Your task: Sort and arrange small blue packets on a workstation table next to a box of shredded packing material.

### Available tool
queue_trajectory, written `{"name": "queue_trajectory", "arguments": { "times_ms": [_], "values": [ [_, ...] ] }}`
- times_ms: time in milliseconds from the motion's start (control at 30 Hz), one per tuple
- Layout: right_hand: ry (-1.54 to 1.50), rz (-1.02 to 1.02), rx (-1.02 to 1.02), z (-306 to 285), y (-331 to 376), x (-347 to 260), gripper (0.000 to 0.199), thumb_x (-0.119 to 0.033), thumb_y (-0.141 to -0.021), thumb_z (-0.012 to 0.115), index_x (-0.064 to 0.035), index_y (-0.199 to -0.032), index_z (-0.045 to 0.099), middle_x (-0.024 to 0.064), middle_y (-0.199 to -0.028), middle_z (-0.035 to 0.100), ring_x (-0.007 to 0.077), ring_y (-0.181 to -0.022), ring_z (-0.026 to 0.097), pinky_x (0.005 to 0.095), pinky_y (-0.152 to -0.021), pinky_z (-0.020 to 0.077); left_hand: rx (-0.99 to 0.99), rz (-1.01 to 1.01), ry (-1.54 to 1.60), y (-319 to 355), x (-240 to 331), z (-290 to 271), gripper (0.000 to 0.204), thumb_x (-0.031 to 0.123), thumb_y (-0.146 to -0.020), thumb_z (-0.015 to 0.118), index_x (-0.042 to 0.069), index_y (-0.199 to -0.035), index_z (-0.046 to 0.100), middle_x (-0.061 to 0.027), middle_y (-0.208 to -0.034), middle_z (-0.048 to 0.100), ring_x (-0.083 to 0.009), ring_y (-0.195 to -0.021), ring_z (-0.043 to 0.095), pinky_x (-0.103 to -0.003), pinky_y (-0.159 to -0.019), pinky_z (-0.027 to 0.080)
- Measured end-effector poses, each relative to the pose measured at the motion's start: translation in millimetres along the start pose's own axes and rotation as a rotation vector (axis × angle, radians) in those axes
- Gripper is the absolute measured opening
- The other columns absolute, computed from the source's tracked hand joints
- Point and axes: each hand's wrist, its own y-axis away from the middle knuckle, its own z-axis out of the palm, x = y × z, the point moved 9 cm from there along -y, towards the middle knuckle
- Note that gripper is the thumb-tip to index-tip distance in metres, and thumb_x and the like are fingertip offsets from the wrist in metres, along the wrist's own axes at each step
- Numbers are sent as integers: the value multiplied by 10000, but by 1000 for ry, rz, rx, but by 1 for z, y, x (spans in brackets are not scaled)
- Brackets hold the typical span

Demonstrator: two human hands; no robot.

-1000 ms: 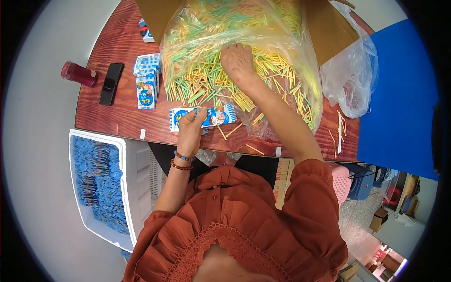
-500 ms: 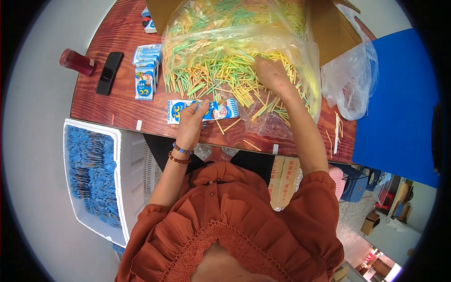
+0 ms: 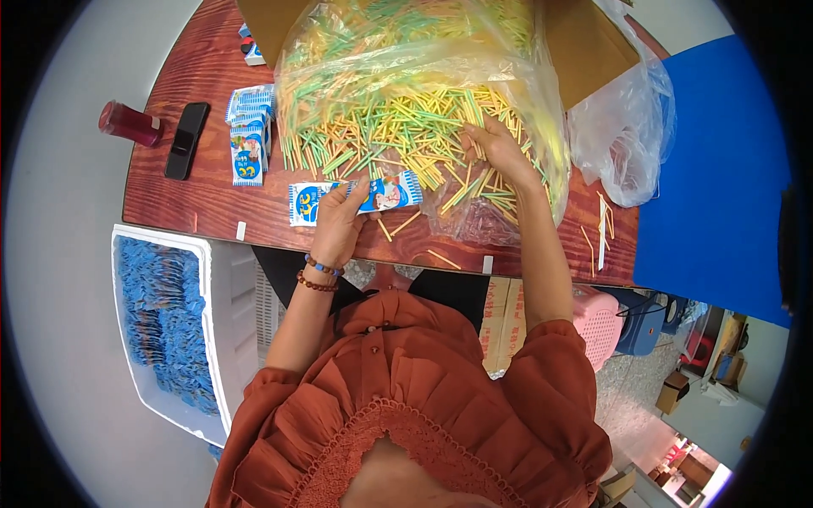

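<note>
Two small blue-and-white packets (image 3: 391,196), overlapping or side by side, lie in the grip of my left hand (image 3: 340,212) near the table's front edge. The thumb presses on top of them. Over the front of a large heap of thin yellow, green and orange sticks (image 3: 398,127) is my right hand (image 3: 501,154), fingers closed around a few of the sticks (image 3: 472,110). The heap spills from a clear plastic bag (image 3: 406,59). Whether the packets are sealed cannot be made out.
A pile of similar packets (image 3: 248,148), a black phone (image 3: 186,141) and a red-capped bottle (image 3: 131,124) stand left. A white foam box (image 3: 207,279) full of blue packets sits below left. Cardboard flaps (image 3: 584,51) and a crumpled plastic bag (image 3: 622,127) are at right.
My right hand has drawn up out of the heap, and sticks now show between its fingers. My left hand still grips the packets. The whole view has shifted slightly.
</note>
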Motion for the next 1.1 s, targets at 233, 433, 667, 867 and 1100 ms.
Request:
{"name": "queue_trajectory", "arguments": {
  "times_ms": [233,433,667,867,1100],
  "values": [
    [-678,73,-78,9,14,8,104,-113,-949,538,-22,-966,492,58,-819,542,164,-711,529,330,-673,473,-24,4,59,-5,-4,4,192,198,-954,574,28,-994,653,-52,-907,675,-123,-769,594,-280,-660,473],
    [-1375,44,-130,50,15,17,122,-85,-961,488,-17,-1060,511,65,-845,550,183,-771,548,359,-771,473,-11,14,84,-10,-4,11,173,194,-951,578,45,-997,654,-31,-911,675,-104,-772,605,-265,-648,492],
    [-1409,32,-107,74,24,1,122,-138,-972,492,-52,-1043,540,82,-881,584,233,-868,578,432,-915,469,-69,78,108,-20,10,25,166,193,-950,580,42,-977,646,-33,-874,676,-112,-735,614,-270,-618,510],
    [-885,-608,235,60,69,-96,203,-230,-1015,401,-46,-1062,474,177,-975,635,339,-1108,561,473,-989,385,-62,162,161,-13,12,34,222,202,-969,545,30,-1082,631,-32,-973,677,-116,-826,634,-270,-670,513],
    [-728,-684,310,69,85,-113,200,-232,-1011,404,-42,-1068,427,191,-976,637,359,-1097,567,504,-1055,305,-71,189,204,-12,17,42,253,215,-985,515,17,-1088,633,-43,-997,677,-108,-841,636,-254,-688,505]
  ]
}}
